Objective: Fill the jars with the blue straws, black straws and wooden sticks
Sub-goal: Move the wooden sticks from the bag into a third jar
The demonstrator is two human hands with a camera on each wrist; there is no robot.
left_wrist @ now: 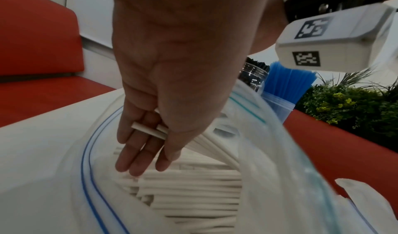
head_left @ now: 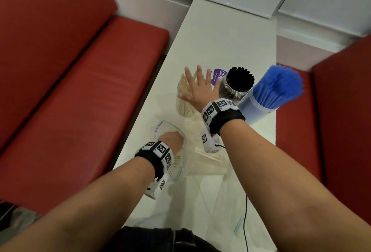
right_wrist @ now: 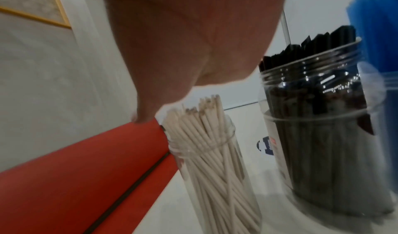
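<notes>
**Hand in the bag, hand over the jar**

A person's left hand (left_wrist: 163, 88) reaches into a clear zip bag (left_wrist: 290, 161) lying on the white worktop (head_left: 226, 36), its fingers (left_wrist: 137, 154) nearly straight, with a few pale wooden sticks (left_wrist: 150, 130) pinched between them and the thumb. More sticks lie stacked flat inside the bag, just below the fingertips. The right hand (head_left: 197, 89) hovers with fingers spread wide, gripping nothing, directly above the jar of wooden sticks (right_wrist: 215, 169), which stands beyond the bag with its sticks bunched upright and leaning past the rim. To the right of that jar stands a wider clear jar of black straws (head_left: 237, 86), packed full, and right of it again, nearest the worktop's edge, a jar of blue straws (head_left: 275, 91) whose tips fan well above the rim. Behind the stick jar, flat on the worktop, is a purple sticker (head_left: 218, 75) with white lettering that reads "Clay" before the hand and jar cut it off; smaller print beneath is too fine to read. Both wrists carry black bands with black-and-white square code markers. Red padded benches (head_left: 80, 91) flank the worktop.
</notes>
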